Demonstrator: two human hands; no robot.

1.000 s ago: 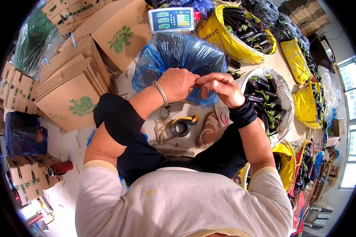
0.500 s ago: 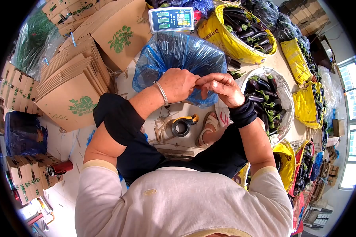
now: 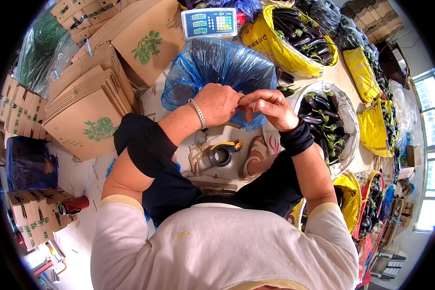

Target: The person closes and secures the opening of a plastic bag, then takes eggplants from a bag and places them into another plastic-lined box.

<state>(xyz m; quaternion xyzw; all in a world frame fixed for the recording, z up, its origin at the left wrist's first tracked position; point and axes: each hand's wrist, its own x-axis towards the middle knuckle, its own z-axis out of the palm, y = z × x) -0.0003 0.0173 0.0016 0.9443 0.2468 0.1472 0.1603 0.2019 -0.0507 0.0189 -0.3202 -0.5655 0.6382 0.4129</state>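
Note:
My left hand (image 3: 220, 104), with a braided metal bracelet at the wrist, is closed, knuckles up. My right hand (image 3: 275, 107) meets it at the fingertips, its fingers bent inward and its thumb along the side. Whatever is between the fingers, if anything, is hidden. Just beyond and beneath both hands spreads a blue plastic bag (image 3: 222, 58), wide and crinkled; what supports it does not show. A roll of tape in a black and yellow dispenser (image 3: 221, 155) lies on the floor between my feet.
A digital scale display (image 3: 210, 23) stands behind the bag. Flattened cardboard boxes (image 3: 82, 104) are stacked at left. At right are a white-lined basket (image 3: 355, 130) and a yellow-lined basket (image 3: 258, 36) of eggplants. A red cylinder (image 3: 73, 206) lies at lower left.

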